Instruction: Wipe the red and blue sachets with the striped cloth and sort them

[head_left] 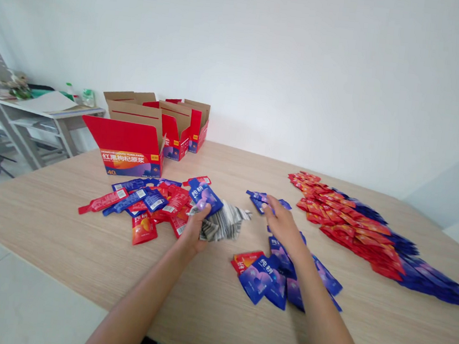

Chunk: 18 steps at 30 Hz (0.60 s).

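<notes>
My left hand is closed round a fanned stack of sachets, silver edges showing and a blue one on top. A loose heap of red and blue sachets lies just left of that hand. My right hand reaches forward with fingers stretched out, its fingertips on a few blue sachets lying on the table. Under my right forearm sits a small pile of blue sachets with one red one.
The wooden table carries several open red cardboard boxes at the back left. A long overlapping row of red and blue sachets runs along the right side. A grey shelf unit stands off the table's left end.
</notes>
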Each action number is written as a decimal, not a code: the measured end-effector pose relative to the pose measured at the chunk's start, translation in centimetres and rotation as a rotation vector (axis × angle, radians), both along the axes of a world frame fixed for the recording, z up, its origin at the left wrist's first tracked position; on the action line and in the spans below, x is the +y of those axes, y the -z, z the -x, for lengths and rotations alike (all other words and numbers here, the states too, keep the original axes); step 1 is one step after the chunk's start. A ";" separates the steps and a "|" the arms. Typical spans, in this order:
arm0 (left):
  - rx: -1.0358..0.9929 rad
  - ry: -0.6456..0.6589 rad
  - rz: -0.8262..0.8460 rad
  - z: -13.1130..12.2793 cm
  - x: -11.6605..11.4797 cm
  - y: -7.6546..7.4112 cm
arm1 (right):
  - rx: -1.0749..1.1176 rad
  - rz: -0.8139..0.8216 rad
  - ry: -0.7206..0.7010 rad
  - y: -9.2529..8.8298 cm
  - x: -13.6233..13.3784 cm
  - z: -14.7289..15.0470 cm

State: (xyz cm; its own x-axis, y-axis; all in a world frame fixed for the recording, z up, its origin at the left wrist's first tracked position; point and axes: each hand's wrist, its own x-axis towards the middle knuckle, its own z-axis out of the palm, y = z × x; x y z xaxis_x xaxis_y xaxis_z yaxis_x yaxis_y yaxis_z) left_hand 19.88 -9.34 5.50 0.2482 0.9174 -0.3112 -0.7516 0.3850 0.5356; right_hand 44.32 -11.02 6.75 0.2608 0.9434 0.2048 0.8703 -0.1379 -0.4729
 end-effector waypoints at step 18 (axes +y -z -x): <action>-0.156 0.053 0.068 1.6 0.8 -0.7 | -0.100 0.390 0.436 4.6 -1.2 -9.9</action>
State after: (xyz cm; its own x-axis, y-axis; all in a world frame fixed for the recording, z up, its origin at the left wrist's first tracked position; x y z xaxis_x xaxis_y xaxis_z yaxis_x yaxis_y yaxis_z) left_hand 18.26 -8.58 6.21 0.3462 0.8799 -0.3255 -0.8012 0.4578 0.3853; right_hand 54.23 -12.24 2.13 0.6382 0.7643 -0.0918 0.7322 -0.6395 -0.2342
